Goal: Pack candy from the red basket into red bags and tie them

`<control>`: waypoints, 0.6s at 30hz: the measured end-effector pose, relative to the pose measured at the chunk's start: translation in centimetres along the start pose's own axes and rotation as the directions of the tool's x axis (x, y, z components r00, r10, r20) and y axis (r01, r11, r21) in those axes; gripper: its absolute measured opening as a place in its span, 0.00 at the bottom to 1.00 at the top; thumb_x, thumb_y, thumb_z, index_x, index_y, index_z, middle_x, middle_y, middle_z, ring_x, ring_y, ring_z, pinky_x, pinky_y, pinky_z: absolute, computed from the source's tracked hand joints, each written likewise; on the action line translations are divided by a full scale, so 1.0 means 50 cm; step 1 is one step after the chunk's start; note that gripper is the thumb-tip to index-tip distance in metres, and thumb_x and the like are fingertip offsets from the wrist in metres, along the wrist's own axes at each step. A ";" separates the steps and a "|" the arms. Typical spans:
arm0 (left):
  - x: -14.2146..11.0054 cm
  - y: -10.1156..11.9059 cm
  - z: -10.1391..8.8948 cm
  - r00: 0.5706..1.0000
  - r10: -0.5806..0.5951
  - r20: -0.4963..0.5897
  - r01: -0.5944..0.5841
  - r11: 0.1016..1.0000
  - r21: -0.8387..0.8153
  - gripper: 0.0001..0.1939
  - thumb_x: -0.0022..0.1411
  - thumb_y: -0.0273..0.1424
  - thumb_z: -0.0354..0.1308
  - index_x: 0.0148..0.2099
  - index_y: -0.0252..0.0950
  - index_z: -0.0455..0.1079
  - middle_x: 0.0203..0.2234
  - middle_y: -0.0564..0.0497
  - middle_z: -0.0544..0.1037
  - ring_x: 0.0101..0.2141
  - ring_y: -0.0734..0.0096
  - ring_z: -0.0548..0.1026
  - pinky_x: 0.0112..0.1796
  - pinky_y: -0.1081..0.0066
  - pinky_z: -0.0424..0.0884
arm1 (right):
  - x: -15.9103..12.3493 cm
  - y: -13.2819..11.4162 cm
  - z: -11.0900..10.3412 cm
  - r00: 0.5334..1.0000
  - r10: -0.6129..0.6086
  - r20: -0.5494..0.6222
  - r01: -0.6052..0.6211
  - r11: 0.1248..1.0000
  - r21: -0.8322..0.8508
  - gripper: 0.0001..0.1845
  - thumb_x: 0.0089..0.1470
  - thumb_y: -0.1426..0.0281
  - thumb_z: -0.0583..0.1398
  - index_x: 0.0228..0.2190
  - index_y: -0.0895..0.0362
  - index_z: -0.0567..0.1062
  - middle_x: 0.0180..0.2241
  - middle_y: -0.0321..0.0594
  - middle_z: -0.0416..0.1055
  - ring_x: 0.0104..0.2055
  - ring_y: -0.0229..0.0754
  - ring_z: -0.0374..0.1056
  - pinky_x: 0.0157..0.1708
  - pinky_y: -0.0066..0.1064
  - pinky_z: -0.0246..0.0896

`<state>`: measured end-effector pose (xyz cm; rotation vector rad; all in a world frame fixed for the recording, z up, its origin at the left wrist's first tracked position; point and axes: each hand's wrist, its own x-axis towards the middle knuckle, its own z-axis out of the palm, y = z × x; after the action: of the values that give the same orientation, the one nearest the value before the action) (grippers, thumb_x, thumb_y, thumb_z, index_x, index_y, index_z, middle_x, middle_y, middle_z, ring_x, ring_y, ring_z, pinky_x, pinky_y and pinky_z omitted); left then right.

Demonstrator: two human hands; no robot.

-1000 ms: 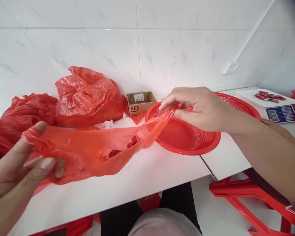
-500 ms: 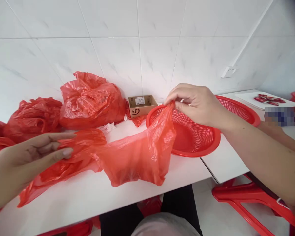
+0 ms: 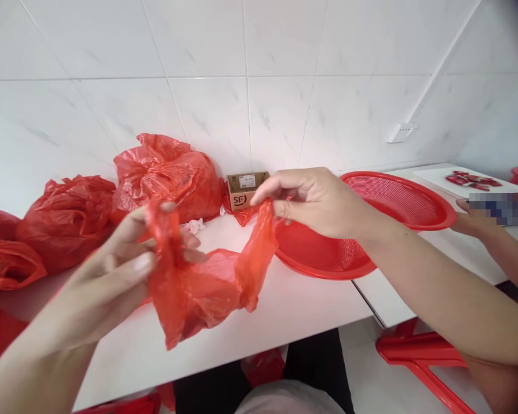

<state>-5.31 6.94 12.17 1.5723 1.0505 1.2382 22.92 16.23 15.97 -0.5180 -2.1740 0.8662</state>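
Between my two hands hangs a thin red plastic bag (image 3: 216, 282), stretched above the white table. My right hand (image 3: 306, 201) pinches its upper right corner between thumb and fingers. At the bag's left end, my left hand (image 3: 125, 264) has its thumb and fingers around the bunched film, some fingers partly hidden behind it. The bag sags in the middle and looks thin and mostly flat. Just beyond my right hand sits a red perforated plastic basket (image 3: 323, 253), partly covered by my wrist and forearm.
Several filled red bags (image 3: 168, 178) stand along the tiled wall at left. A small cardboard box (image 3: 242, 198) is behind. Another red basket (image 3: 431, 218) lies at right, near a co-worker's arm (image 3: 492, 241) and a white board (image 3: 440, 178) with red pieces. A red stool (image 3: 418, 351) stands below.
My left hand has moved right and up and taken hold of the bag's left end. My right hand has shifted left and slightly down, still pinching the bag.
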 end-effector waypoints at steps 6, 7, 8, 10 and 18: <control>0.043 -0.008 0.062 0.951 -0.271 0.151 0.194 0.898 0.394 0.18 0.58 0.42 0.63 0.48 0.40 0.68 0.28 0.54 0.72 0.31 0.70 0.73 0.30 0.74 0.72 | 0.065 -0.028 0.094 0.960 -0.183 0.214 0.149 0.975 0.164 0.15 0.58 0.82 0.54 0.38 0.55 0.76 0.42 0.33 0.77 0.47 0.36 0.71 0.50 0.31 0.66; 0.046 -0.011 0.067 0.952 -0.289 0.106 0.222 0.883 0.414 0.16 0.59 0.45 0.61 0.42 0.38 0.70 0.25 0.55 0.69 0.27 0.72 0.70 0.25 0.76 0.69 | 0.068 -0.026 0.106 0.956 -0.199 0.214 0.161 0.970 0.181 0.15 0.59 0.81 0.54 0.40 0.54 0.75 0.44 0.33 0.76 0.49 0.36 0.70 0.52 0.32 0.65; 0.048 -0.013 0.071 0.952 -0.304 0.046 0.264 0.884 0.386 0.17 0.60 0.47 0.58 0.38 0.37 0.69 0.22 0.56 0.66 0.23 0.75 0.66 0.22 0.77 0.65 | 0.068 -0.020 0.116 0.961 -0.195 0.194 0.157 0.968 0.197 0.14 0.60 0.79 0.54 0.43 0.53 0.74 0.47 0.34 0.75 0.51 0.36 0.70 0.53 0.33 0.64; 0.049 -0.017 0.073 0.935 -0.348 -0.065 0.353 0.902 0.248 0.20 0.62 0.50 0.55 0.39 0.38 0.70 0.21 0.57 0.64 0.22 0.77 0.62 0.21 0.78 0.63 | 0.060 0.002 0.131 0.988 -0.124 0.090 0.101 0.969 0.225 0.16 0.61 0.76 0.55 0.49 0.51 0.70 0.49 0.36 0.73 0.51 0.37 0.69 0.52 0.34 0.65; 0.004 -0.022 0.086 0.987 -0.029 0.160 -0.030 0.934 0.356 0.13 0.68 0.40 0.51 0.39 0.40 0.72 0.29 0.54 0.74 0.32 0.73 0.72 0.36 0.75 0.69 | -0.006 0.093 0.188 0.864 0.222 0.452 -0.310 0.942 0.130 0.06 0.54 0.70 0.61 0.33 0.54 0.67 0.32 0.34 0.70 0.33 0.38 0.67 0.30 0.28 0.63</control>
<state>-1.19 6.93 10.53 1.9134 1.2170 0.9328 16.52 15.30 7.74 -0.5776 -2.4040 1.4542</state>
